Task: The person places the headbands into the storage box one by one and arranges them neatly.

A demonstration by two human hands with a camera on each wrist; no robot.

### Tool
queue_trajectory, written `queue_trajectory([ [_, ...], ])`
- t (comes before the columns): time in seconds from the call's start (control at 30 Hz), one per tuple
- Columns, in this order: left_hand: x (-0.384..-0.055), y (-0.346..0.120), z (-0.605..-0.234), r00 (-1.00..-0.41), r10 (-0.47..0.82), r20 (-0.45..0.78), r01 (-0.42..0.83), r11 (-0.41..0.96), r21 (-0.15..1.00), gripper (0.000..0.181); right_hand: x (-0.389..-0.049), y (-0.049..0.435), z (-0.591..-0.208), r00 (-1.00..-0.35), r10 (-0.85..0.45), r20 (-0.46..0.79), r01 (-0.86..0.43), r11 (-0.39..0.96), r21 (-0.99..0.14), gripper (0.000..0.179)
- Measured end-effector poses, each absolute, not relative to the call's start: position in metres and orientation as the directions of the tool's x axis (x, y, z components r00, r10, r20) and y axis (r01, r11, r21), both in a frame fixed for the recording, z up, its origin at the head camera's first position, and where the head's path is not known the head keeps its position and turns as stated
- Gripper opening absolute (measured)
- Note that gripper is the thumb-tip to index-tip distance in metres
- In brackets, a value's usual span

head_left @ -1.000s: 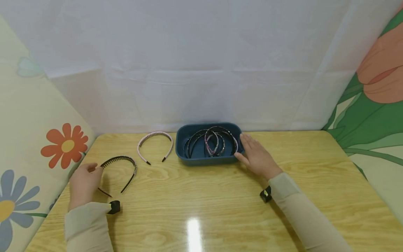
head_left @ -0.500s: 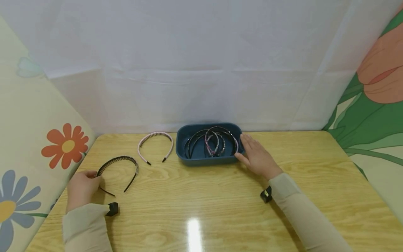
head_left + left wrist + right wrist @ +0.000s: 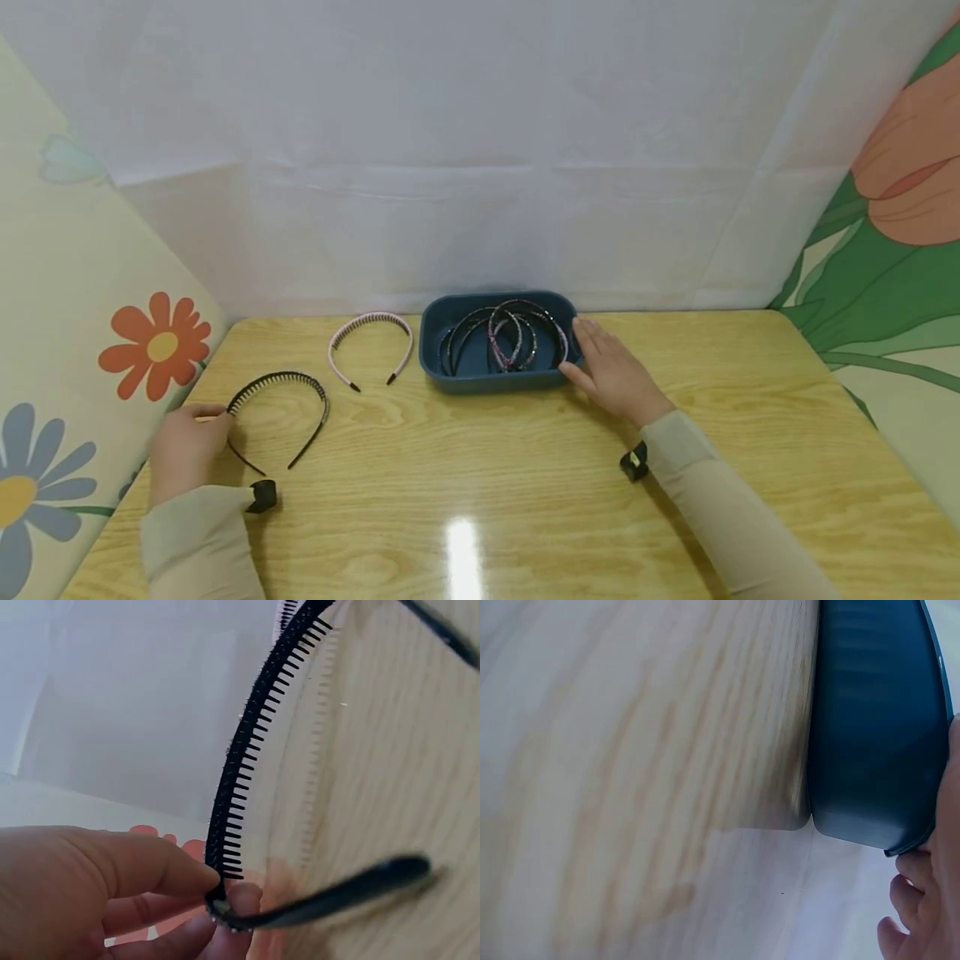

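My left hand (image 3: pixel 187 450) pinches a black toothed headband (image 3: pixel 277 377) by its left side, between thumb and fingers. In the left wrist view the headband (image 3: pixel 238 746) shows its row of comb teeth, and its near end curves away over the wood. My right hand (image 3: pixel 615 375) rests against the right end of a dark blue bin (image 3: pixel 495 385), fingers straight along that end and thumb at the front corner. Several glittery headbands (image 3: pixel 492 333) lie overlapping inside the bin. The right wrist view catches the bin's outer wall (image 3: pixel 877 727) with fingers at its rim.
A pink toothed headband (image 3: pixel 371 317) lies on the wooden table (image 3: pixel 375 500) between the black headband and the bin. A white cloth (image 3: pixel 480 167) hangs behind the table. Flower-patterned panels (image 3: pixel 60 317) flank both sides.
My left hand has shifted a little left and toward me and now pinches the black headband, which has turned slightly. The right hand and the bin have stayed in place.
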State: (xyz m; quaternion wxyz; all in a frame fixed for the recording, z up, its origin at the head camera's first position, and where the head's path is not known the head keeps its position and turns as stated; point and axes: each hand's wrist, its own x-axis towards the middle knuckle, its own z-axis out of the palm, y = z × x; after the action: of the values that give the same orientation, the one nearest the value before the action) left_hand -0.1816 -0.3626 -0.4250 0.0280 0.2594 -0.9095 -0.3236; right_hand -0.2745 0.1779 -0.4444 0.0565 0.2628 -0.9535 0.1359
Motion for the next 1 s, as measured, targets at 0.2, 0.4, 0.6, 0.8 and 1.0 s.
queue_trajectory([
  [0.2, -0.181, -0.365, -0.418, -0.875, -0.469, -0.124, -0.440, 0.660, 0.610, 0.043, -0.276, 0.178, -0.444, -0.853, -0.488, 0.183, -0.519, 0.824, -0.224, 0.076],
  [0.4, -0.181, -0.366, -0.414, -0.880, -0.453, -0.143, -0.429, 0.630, 0.647, 0.044, -0.277, 0.178, -0.444, -0.851, -0.491, 0.185, -0.523, 0.823, -0.222, 0.076],
  [0.6, -0.180, -0.364, -0.407, -0.875, -0.464, -0.138, -0.425, 0.600, 0.678, 0.046, -0.276, 0.178, -0.445, -0.846, -0.494, 0.199, -0.529, 0.821, -0.215, 0.076],
  [0.8, -0.179, -0.360, -0.406, -0.876, -0.457, -0.153, -0.379, 0.459, 0.803, 0.047, -0.276, 0.178, -0.444, -0.852, -0.489, 0.187, -0.521, 0.827, -0.213, 0.075],
  [1.0, -0.182, -0.354, -0.409, -0.897, -0.418, -0.141, -0.295, 0.330, 0.897, 0.051, -0.275, 0.177, -0.444, -0.850, -0.491, 0.190, -0.524, 0.826, -0.210, 0.075],
])
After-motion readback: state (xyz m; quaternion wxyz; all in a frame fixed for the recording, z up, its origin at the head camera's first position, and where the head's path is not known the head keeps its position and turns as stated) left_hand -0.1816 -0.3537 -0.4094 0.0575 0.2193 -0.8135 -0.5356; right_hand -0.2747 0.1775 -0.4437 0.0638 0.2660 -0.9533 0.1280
